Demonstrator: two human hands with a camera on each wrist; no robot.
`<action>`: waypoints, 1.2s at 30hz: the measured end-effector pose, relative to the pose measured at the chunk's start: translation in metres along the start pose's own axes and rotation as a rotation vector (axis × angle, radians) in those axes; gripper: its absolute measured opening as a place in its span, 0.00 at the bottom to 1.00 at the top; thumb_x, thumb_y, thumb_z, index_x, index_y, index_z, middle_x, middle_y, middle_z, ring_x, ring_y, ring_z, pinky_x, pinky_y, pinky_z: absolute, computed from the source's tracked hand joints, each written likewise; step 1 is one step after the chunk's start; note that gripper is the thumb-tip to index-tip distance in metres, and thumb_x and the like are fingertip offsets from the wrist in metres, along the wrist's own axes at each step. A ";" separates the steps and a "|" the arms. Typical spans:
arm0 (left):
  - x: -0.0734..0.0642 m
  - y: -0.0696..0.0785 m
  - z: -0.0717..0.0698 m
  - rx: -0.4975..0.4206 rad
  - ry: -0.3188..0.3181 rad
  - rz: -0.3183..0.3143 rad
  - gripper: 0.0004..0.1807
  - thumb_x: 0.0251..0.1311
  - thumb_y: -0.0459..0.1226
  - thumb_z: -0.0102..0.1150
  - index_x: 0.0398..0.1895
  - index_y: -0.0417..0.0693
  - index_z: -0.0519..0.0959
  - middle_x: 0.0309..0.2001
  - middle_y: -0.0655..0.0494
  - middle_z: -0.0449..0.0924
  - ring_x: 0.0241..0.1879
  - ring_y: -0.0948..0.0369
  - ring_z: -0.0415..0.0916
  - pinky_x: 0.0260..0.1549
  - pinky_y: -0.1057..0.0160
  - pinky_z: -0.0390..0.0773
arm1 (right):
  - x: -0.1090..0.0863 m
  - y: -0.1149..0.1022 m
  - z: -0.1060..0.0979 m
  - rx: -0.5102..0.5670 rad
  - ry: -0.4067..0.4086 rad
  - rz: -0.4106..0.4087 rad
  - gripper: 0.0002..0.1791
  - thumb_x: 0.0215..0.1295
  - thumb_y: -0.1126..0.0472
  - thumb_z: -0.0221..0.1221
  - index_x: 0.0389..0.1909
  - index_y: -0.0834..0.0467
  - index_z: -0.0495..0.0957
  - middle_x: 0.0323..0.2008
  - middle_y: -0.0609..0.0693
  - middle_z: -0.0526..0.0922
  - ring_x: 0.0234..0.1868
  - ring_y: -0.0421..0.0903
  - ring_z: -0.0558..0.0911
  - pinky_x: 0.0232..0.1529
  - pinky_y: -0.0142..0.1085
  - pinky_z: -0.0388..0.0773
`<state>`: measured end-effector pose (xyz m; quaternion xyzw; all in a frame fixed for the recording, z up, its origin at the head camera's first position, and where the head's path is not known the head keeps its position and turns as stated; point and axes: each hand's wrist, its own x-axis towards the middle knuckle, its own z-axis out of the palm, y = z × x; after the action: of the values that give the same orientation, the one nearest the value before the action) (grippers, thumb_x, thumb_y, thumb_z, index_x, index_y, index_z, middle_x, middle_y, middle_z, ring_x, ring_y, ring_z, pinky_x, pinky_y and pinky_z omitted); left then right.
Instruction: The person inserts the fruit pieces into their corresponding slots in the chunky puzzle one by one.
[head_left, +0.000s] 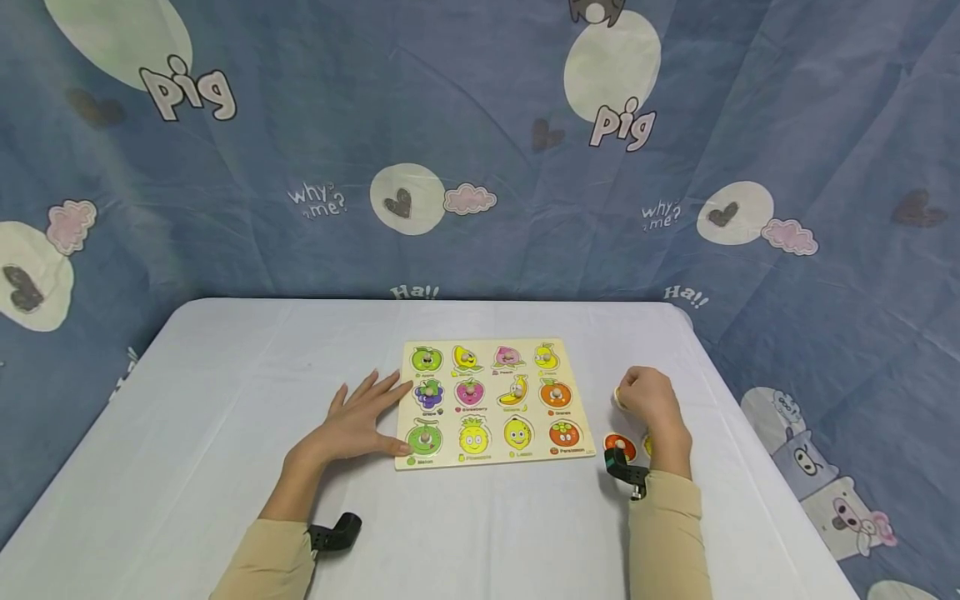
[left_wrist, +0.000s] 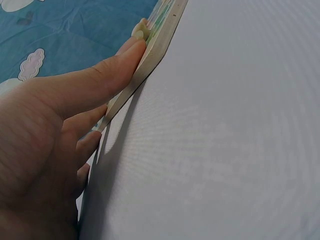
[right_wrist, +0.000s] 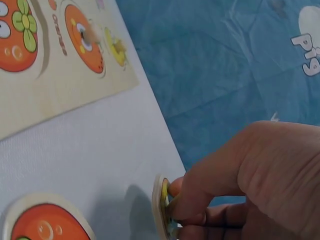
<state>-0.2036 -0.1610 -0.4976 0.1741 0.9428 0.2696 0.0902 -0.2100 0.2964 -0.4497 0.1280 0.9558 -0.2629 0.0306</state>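
A wooden fruit puzzle board (head_left: 450, 457) lies on the table with several fruit pictures in rows. My left hand (head_left: 354, 427) rests along its left edge, fingers spread. In the left wrist view the thumb of my left hand (left_wrist: 75, 105) lies against the board's edge (left_wrist: 152, 55) by the melon's knob. To the right of the board, my right hand (head_left: 651, 396) pinches a round wooden puzzle piece (right_wrist: 161, 207), tilted on edge and partly yellow; its picture is mostly hidden. Below that hand lies a red-orange persimmon piece (head_left: 619, 443).
A yellow piece (head_left: 647, 444) lies beside the persimmon piece, partly covered by my right wrist. White cloth covers the table (head_left: 480, 533). A blue printed curtain (head_left: 480, 100) hangs behind it. Black wrist cameras sit on both sleeves.
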 end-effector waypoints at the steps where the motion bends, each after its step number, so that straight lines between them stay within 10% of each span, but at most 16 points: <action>1: 0.000 0.000 0.000 0.002 0.001 0.000 0.60 0.35 0.64 0.73 0.76 0.58 0.61 0.80 0.48 0.51 0.80 0.40 0.37 0.71 0.28 0.29 | 0.000 -0.001 0.000 0.007 -0.007 -0.007 0.07 0.54 0.68 0.49 0.24 0.60 0.75 0.22 0.51 0.74 0.26 0.47 0.71 0.22 0.33 0.64; 36: 0.000 0.001 0.000 0.031 -0.002 -0.008 0.60 0.36 0.64 0.73 0.76 0.58 0.61 0.80 0.48 0.51 0.80 0.41 0.37 0.71 0.28 0.31 | 0.005 -0.034 0.024 0.105 -0.166 -0.178 0.07 0.49 0.73 0.56 0.28 0.60 0.78 0.26 0.52 0.75 0.28 0.48 0.72 0.25 0.34 0.67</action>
<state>-0.2035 -0.1603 -0.4973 0.1720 0.9474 0.2546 0.0895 -0.2242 0.2574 -0.4540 0.0218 0.9425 -0.3239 0.0794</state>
